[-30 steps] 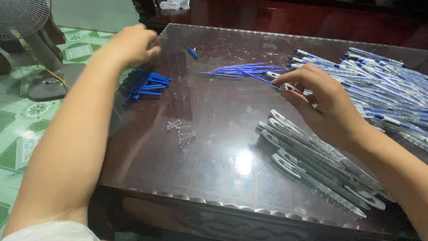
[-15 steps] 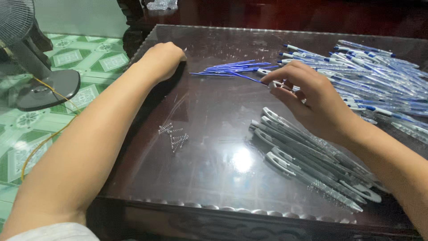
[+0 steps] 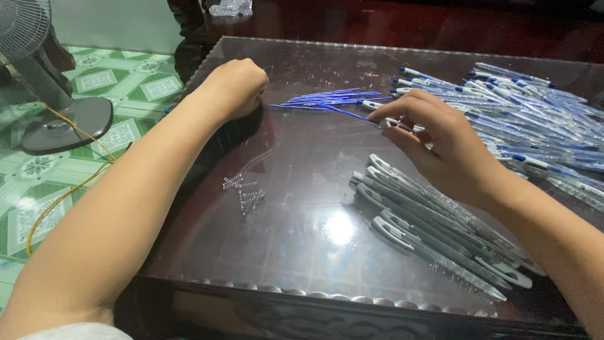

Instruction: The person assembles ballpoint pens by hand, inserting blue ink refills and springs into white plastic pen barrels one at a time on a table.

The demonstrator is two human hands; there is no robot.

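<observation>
The right hand point(image 3: 440, 141) is pinching a small white pen piece point(image 3: 389, 123) in its fingers, just beside the blue refills point(image 3: 327, 99). The left hand point(image 3: 236, 88) is resting clenched on the tabletop point(image 3: 296, 189), left of those refills. Grey pen barrels point(image 3: 428, 233) are lying under the right wrist.

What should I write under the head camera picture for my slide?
Right hand picks at blue refills; left hand fisted.
</observation>
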